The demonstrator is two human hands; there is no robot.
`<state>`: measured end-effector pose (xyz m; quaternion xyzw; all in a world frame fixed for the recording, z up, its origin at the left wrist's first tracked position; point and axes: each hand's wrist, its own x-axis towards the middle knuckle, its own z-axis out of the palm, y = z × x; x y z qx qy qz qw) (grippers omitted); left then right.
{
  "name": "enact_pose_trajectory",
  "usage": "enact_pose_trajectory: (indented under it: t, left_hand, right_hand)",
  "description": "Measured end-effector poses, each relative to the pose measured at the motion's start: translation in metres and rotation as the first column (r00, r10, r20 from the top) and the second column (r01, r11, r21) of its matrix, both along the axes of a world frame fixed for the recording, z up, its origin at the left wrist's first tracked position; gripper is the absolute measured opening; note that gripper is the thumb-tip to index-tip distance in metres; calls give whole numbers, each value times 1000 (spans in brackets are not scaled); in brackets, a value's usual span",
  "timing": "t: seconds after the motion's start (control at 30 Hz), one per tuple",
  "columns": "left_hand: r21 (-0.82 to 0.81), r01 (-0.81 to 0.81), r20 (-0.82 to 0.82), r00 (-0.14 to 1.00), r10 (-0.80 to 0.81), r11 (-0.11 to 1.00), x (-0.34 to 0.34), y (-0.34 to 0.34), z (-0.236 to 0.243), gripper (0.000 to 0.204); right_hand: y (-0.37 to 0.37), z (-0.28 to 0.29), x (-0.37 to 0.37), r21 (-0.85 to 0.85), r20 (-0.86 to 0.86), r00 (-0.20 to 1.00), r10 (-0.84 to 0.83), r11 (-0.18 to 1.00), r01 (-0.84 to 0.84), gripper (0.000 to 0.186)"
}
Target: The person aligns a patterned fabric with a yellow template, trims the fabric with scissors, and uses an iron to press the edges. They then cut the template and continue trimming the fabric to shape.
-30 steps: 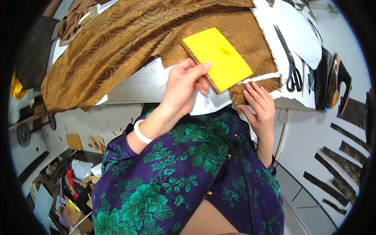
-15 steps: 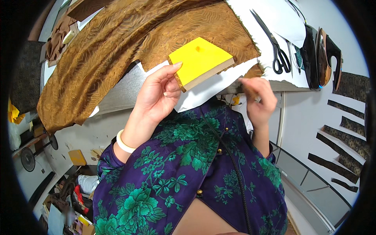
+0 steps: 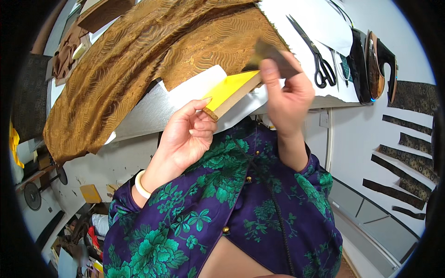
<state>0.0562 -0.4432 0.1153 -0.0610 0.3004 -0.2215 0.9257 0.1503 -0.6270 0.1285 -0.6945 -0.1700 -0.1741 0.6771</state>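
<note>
Left hand (image 3: pixel 186 133) grips yellow piece (image 3: pixel 225 92); right hand (image 3: pixel 290 95), dark piece (image 3: pixel 277 56)

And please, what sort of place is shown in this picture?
Probably a sewing or tailoring workroom: brown patterned fabric lies spread out, with large black scissors and what looks like an iron to its right.

Left forearm (image 3: pixel 155 178): from near left, slanting far and right | left hand (image 3: pixel 185 136): closed in a pinch, thumb above, fingers (image 3: pixel 203 125) curled below | right forearm (image 3: pixel 293 150): reaching toward far side | right hand (image 3: pixel 291 96): farther than the left, thumb extended, apparently gripping, though blurred
</note>
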Motion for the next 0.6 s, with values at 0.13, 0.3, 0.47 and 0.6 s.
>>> enact_pose_trajectory:
  t: [0.13, 0.3, 0.47, 0.6]
  left_hand:
    - [103, 65, 92, 993, -75, 993, 1, 6, 6, 32]
    - [859, -387, 489, 816, -309, 336, -22, 17, 23, 27]
    - [349, -699, 307, 715, -629, -624, 15, 16, 23, 47]
    - [354, -699, 378, 714, -589, -621, 10, 16, 6, 27]
  right_hand:
    - [15, -15, 4, -116, 221, 966, 138, 987, -114, 17]
    - [21, -6, 7, -193, 280, 955, 97, 980, -43, 18]
    - [26, 2, 9, -227, 252, 963, 94, 973, -36, 19]
    - [22, 7, 8, -244, 245, 965, 89, 969, -27, 17]
